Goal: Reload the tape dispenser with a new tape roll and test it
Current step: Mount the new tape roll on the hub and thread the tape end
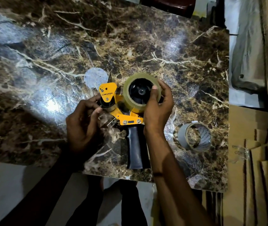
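Left hand (82, 123) pinches front roller end of yellow tape dispenser (121, 115), frame centre, on marble table (48, 54); right hand (158, 110) clamped around tape roll (130, 101) on hub; empty core (194, 137) lower right

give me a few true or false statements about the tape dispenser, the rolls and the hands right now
1. The clear tape roll sits on the hub of the yellow tape dispenser. True.
2. The right hand grips the dispenser's black handle. False: it holds the tape roll; the handle is free.
3. The left hand is at the dispenser's front roller end. True.
4. The empty cardboard core lies left of the dispenser. False: it lies to its right on the marble tabletop.
5. The dispenser lies on the floor. False: it is over the tabletop.
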Available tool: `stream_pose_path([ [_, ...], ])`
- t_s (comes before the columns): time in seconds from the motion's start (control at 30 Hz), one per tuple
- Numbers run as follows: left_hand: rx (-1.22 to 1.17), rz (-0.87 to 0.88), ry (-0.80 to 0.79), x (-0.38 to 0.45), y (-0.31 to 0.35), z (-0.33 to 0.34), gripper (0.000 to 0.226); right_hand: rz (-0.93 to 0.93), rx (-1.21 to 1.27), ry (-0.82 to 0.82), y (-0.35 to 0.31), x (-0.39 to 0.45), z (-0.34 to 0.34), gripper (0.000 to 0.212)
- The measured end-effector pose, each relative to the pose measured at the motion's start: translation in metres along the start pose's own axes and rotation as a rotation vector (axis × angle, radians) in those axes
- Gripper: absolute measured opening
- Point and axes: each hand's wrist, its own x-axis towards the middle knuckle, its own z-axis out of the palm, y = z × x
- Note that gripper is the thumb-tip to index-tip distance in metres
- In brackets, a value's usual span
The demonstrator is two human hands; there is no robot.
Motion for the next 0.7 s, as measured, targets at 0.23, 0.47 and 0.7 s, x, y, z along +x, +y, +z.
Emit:
stream_pose_path([
  [0.23,-0.074,-0.062,-0.163,0.009,-0.007,-0.036,0.013,-0.045,-0.018,-0.035,0.002,-0.003,0.003,0.025],
  [0.47,0.083,0.048,-0.159,0.008,-0.008,-0.045,0.013,-0.053,-0.061,-0.088,0.006,-0.003,0.000,0.029],
  [0.7,0.100,-0.035,-0.134,0.016,-0.014,-0.052,0.006,-0.074,-0.079,-0.127,0.011,-0.010,-0.003,0.036],
])
